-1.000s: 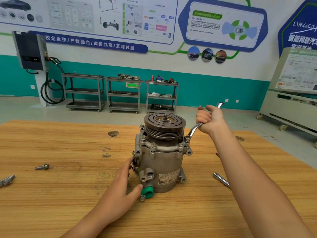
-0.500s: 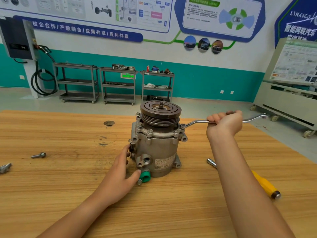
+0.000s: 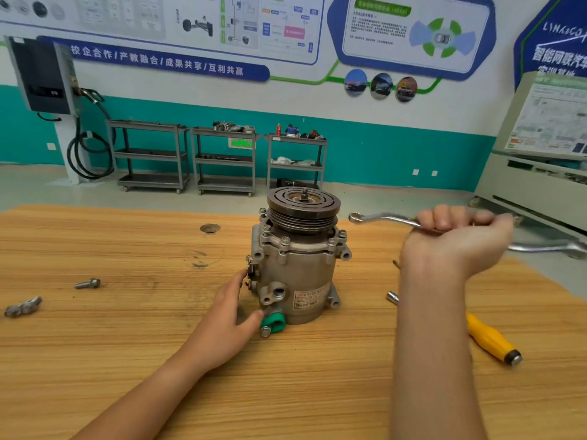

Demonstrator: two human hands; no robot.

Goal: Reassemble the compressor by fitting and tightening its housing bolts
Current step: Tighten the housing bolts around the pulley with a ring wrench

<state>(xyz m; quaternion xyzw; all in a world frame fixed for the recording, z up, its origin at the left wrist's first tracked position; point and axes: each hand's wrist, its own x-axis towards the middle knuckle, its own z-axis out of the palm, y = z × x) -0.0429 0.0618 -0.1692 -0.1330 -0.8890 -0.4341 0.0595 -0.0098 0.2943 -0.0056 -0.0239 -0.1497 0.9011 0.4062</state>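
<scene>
Right now your compressor [image 3: 298, 265] stands upright at the middle of the wooden workbench [image 3: 127, 360]. Its pulley [image 3: 303, 203] is on top, with bolt heads [image 3: 285, 240] seated around the housing flange just below it. Your left hand [image 3: 227, 315] braces the body from 8 o'clock, fingers fairly straight against the casing and thumb laid beside the green cap [image 3: 273, 322] at the base. Your right hand [image 3: 454, 239], out at 3 o'clock, is fisted around the shank of a double-ended ring spanner [image 3: 381, 219]. The spanner's near ring hangs in the air just beside the pulley and touches no bolt; its far end is blurred beyond your knuckles. At 4 o'clock a yellow-handled driver [image 3: 490, 339] lies on the bench, its metal shaft partly hidden behind your forearm. Well off at 9 o'clock lies a loose bolt [image 3: 88, 283]. Farther out the same way is a small metal part [image 3: 23, 307], too blurred to name.
</scene>
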